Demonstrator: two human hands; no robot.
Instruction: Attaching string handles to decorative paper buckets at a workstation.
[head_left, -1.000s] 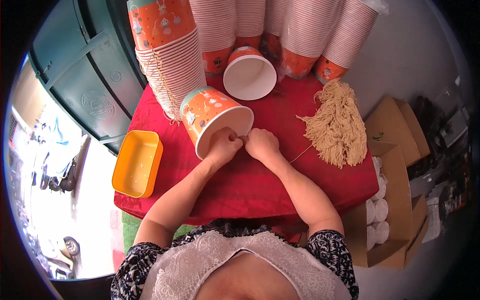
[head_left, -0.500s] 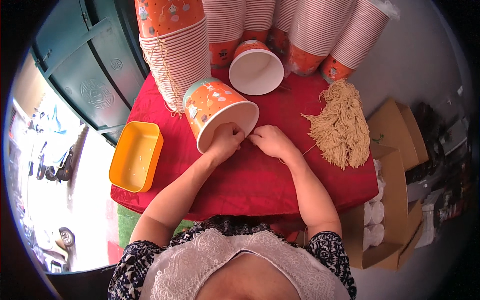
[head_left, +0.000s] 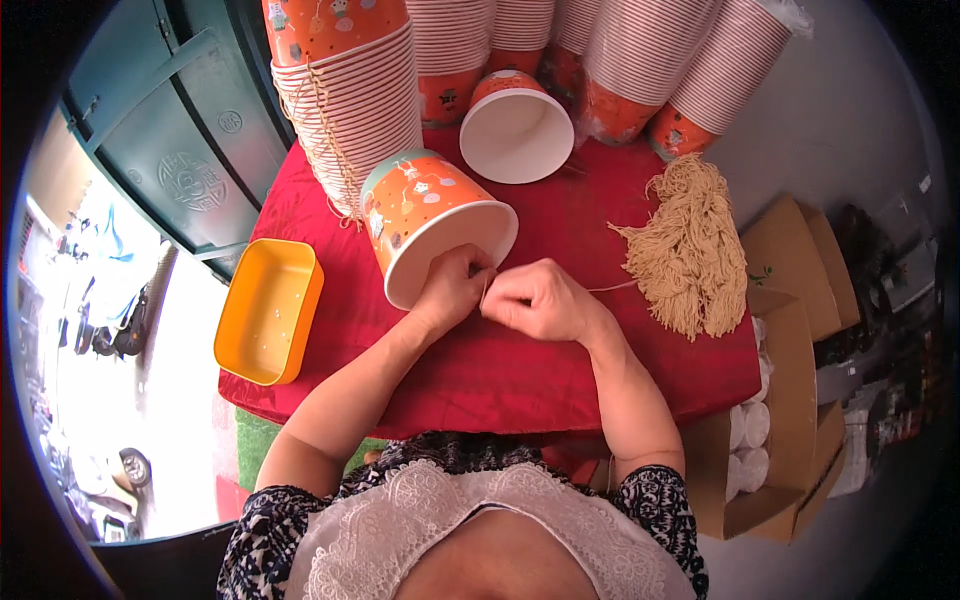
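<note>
An orange paper tub (head_left: 425, 197) with printed figures and a white inside lies tilted on the red-covered table, its mouth toward me. My left hand (head_left: 455, 288) is at its lower rim, partly in front of the mouth, fingers pinched on a thin string. My right hand (head_left: 543, 300) sits just right of it, also closed on the string (head_left: 487, 288), a short length of which shows between the two hands. From behind my right hand, string runs to a loose beige hank (head_left: 695, 255) on the table's right. My left fingertips are partly hidden.
A yellow plastic box (head_left: 268, 312) with small white bits stands at the left. Another tub (head_left: 517, 135) lies behind. Tall stacks of tubs (head_left: 350, 110) line the back, one hung with string. An opened cardboard box (head_left: 785, 430) with white rolls stands right of the table (head_left: 640, 370).
My right hand has turned and drawn slightly toward me, pulling string between my hands. My left hand has stayed at the rim. The tub has shifted slightly left.
</note>
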